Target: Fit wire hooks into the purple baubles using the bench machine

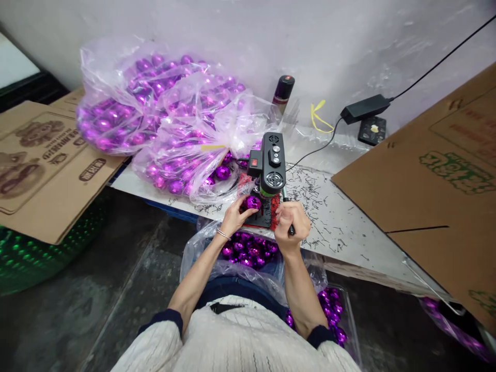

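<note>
My left hand [233, 216] pinches a shiny purple ball ornament [253, 202] between thumb and fingers, just below the head of a small black bench machine [273, 160]. My right hand [292, 222] is wrapped round the machine's lever handle [291, 230], whose black end shows under the fist. A red switch sits on the machine's left side. Its base rests on a red mat [276, 204] littered with dark scraps. Below the table edge, in front of me, an open plastic bag holds more purple balls [250, 251].
Large clear bags of purple balls [178, 108] fill the table's left. Cardboard boxes [50, 160] flank both sides. A spray can [283, 93], a power adapter [365, 108] with its cord and a yellow tie [321, 117] lie toward the wall. Thin black scraps [323, 217] cover the tabletop.
</note>
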`<action>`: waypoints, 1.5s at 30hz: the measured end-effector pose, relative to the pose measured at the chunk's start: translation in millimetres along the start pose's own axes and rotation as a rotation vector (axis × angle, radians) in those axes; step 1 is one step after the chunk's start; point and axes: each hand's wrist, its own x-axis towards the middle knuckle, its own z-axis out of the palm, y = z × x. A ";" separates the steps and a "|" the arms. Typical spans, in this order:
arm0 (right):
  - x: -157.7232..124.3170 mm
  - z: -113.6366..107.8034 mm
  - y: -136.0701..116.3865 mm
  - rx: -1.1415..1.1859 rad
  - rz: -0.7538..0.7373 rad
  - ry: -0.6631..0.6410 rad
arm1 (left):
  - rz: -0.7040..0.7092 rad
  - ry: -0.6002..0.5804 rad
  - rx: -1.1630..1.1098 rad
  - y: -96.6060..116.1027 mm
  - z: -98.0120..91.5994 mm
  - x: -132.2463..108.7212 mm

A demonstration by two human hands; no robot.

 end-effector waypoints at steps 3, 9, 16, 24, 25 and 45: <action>0.7 -0.4 -0.8 0.005 -0.004 0.001 | 0.121 -0.026 0.145 2.7 2.3 -0.7; 0.5 -0.9 -1.1 0.007 0.009 -0.006 | 0.285 -0.106 0.295 5.6 0.2 3.3; 0.6 -1.6 -2.1 -0.006 0.011 -0.013 | 0.293 -0.084 0.316 0.1 8.2 11.3; 0.2 -3.1 -3.1 -0.002 0.014 -0.026 | 0.365 0.087 0.292 -12.2 35.2 7.3; -1.0 -2.9 -2.7 0.001 0.015 -0.024 | 0.373 0.093 0.296 -12.6 35.0 7.2; -55.4 19.3 27.7 -0.002 -0.015 0.096 | 0.389 0.098 0.304 -12.3 32.5 4.9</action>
